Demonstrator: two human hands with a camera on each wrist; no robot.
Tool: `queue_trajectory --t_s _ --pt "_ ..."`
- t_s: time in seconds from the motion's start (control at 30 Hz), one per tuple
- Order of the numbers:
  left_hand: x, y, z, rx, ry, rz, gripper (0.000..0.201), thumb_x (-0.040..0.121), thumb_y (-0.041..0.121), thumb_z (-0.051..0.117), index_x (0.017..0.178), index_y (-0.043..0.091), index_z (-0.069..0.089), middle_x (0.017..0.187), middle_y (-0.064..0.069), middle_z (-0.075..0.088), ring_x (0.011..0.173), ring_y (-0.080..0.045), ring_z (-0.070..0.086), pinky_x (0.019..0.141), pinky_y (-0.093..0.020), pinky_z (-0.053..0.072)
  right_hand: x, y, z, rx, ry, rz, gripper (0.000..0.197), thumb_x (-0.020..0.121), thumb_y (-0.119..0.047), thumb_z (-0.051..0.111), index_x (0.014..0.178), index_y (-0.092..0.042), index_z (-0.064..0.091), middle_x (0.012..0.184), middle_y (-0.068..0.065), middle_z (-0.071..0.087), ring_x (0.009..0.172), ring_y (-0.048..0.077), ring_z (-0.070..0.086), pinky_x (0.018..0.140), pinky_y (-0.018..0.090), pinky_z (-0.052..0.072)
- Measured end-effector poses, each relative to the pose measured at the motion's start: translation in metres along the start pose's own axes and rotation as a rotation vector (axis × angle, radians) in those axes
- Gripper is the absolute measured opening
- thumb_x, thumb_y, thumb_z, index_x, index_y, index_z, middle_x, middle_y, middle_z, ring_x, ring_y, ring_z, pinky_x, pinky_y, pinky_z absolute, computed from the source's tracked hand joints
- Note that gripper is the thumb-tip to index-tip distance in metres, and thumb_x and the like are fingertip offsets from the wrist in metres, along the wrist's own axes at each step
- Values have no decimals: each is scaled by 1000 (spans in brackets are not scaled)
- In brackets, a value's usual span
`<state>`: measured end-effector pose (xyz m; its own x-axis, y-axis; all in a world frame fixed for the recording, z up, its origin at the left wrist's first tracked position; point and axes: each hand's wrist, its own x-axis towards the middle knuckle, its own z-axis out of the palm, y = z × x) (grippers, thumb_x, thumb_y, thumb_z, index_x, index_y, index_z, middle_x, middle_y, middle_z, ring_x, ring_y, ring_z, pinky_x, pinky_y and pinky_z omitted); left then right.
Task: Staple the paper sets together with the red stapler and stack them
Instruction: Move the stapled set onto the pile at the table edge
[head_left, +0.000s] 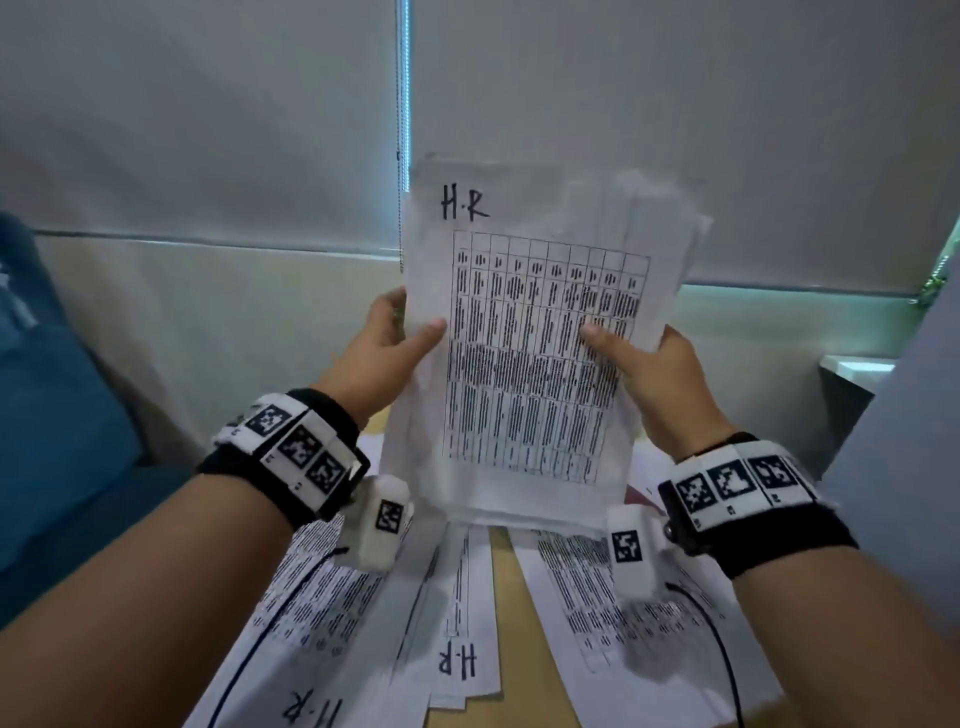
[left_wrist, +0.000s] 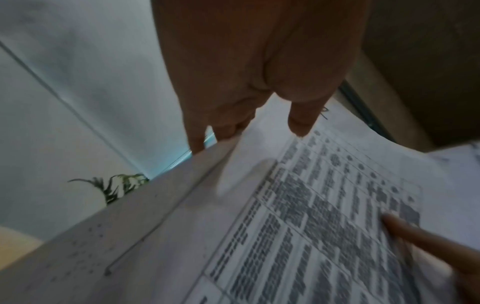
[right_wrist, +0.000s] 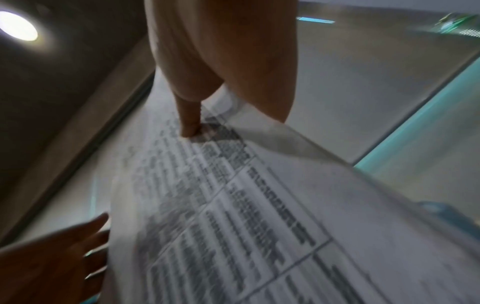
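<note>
A paper set (head_left: 524, 332) marked "H·R" above a printed table is held upright above the tabletop (head_left: 511, 618), its lower edge close over the loose sheets (head_left: 332, 587) spread there. The left edge is gripped by the left hand (head_left: 382, 345), the thumb laid across the front page and the fingers hidden behind. The right edge is gripped the same way by the right hand (head_left: 652, 374), its thumb pressed on the table print. The back pages are fanned slightly out of line at the top right. More printed sheets marked "H·R" are seen lying on the tabletop below the wrists. The red stapler is not made out in any view.
</note>
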<state>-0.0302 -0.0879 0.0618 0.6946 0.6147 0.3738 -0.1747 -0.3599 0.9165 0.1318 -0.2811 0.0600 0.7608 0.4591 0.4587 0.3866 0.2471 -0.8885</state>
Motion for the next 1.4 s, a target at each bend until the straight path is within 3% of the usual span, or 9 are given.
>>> queue_trajectory --t_s 0.27,0.47,0.63,0.73,0.87,1.07,1.17,1.27,1.4 --pt "-16 -38 19 127 24 -104 41 92 35 55 121 16 32 125 -4 55 112 -19 56 98 -45 47 -22 42 34 -10 155 7 32 97 -29 53 122 -14 41 103 -7 57 100 15 55 83 25 44" --pt "-6 -34 25 109 192 23 29 96 21 51 116 13 34 108 0 55 84 -3 55 60 -5 44 -16 50 37 -138 247 -79 24 95 -30 55 108 -10 49 96 -1 62 88 14 58 69 17 44" --pt "-10 -48 26 145 150 -28 20 96 14 49 110 10 35 103 0 57 93 -17 57 66 -18 43 -18 60 36 -149 135 -6 27 95 -26 57 119 -23 45 103 -11 59 95 9 59 65 0 41" --pt "2 -30 16 334 209 90 10 95 10 45 97 13 36 91 -3 54 85 -22 54 67 -29 44 -10 39 25 -285 332 -257 62 85 -16 70 135 -11 34 128 12 49 115 23 50 95 27 46" --pt "13 12 2 711 149 358 19 82 -1 44 87 16 38 86 -4 46 80 -25 47 69 -35 36 0 -3 12 -692 312 -503 92 79 -23 72 151 -14 16 154 9 24 142 23 20 117 48 12" --pt "-1 16 15 969 42 400 27 90 16 48 116 21 50 108 5 53 107 -20 50 109 -42 19 -13 12 19 -446 69 -179 18 93 -23 59 108 -14 57 94 -8 64 97 20 62 82 22 48" --pt "-9 -19 -2 1066 212 230 34 88 38 55 120 30 51 130 3 46 125 -20 40 113 -52 1 -27 39 12 -298 152 -68 18 94 -21 57 111 -13 58 105 0 66 101 20 62 89 37 51" --pt "-21 -51 -20 811 483 62 72 76 46 70 137 29 37 153 -4 18 142 -24 16 114 -50 -1 -41 56 7 -182 189 17 24 94 -19 58 117 -12 57 115 4 65 107 20 61 96 44 49" --pt "-22 -75 -36 201 480 -103 116 71 25 80 150 22 -4 158 -5 5 144 -21 11 118 -43 12 -47 57 2 -86 211 19 28 94 -18 58 120 -9 57 115 5 67 106 20 64 91 39 53"
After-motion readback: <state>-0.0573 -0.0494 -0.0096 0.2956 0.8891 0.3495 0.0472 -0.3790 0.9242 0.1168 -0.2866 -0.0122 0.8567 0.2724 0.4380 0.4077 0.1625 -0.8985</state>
